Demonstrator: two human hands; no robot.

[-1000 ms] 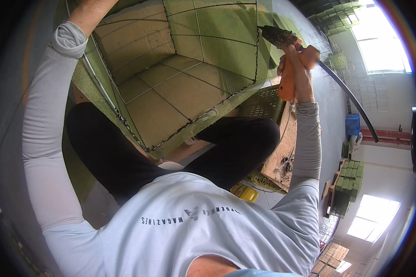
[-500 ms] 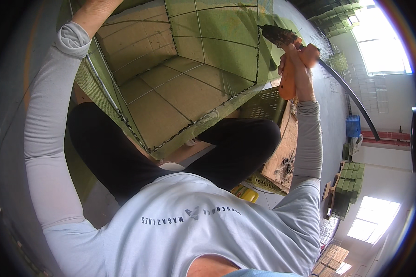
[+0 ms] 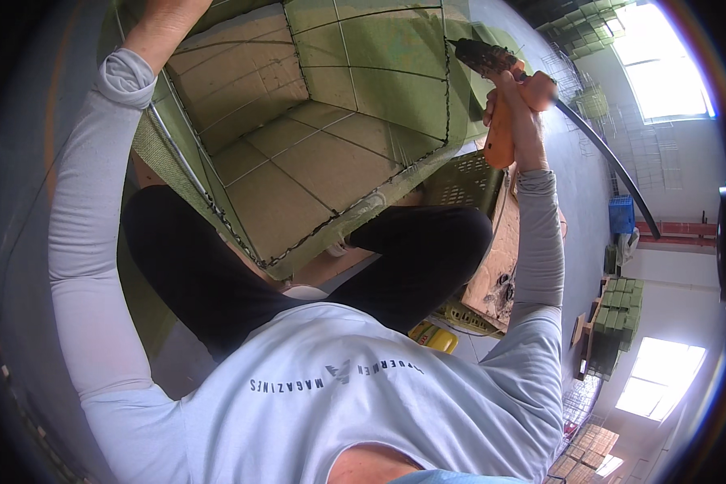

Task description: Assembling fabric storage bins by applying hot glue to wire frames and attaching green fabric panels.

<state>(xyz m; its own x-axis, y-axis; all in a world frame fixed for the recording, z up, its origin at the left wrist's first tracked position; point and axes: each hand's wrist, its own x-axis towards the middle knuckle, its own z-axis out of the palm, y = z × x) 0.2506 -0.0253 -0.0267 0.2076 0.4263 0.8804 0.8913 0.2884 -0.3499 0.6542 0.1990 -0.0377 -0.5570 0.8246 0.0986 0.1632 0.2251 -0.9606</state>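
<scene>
Head view shows little change since a second ago; right hand [image 3: 518,105] keeps gripping the orange power tool [image 3: 498,105] against the green wire-mesh cage [image 3: 315,137]; left hand's grip is out of view.

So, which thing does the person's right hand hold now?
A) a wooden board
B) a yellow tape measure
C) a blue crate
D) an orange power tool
D: the right hand grips the orange power tool, its tip at the wire cage.
</scene>
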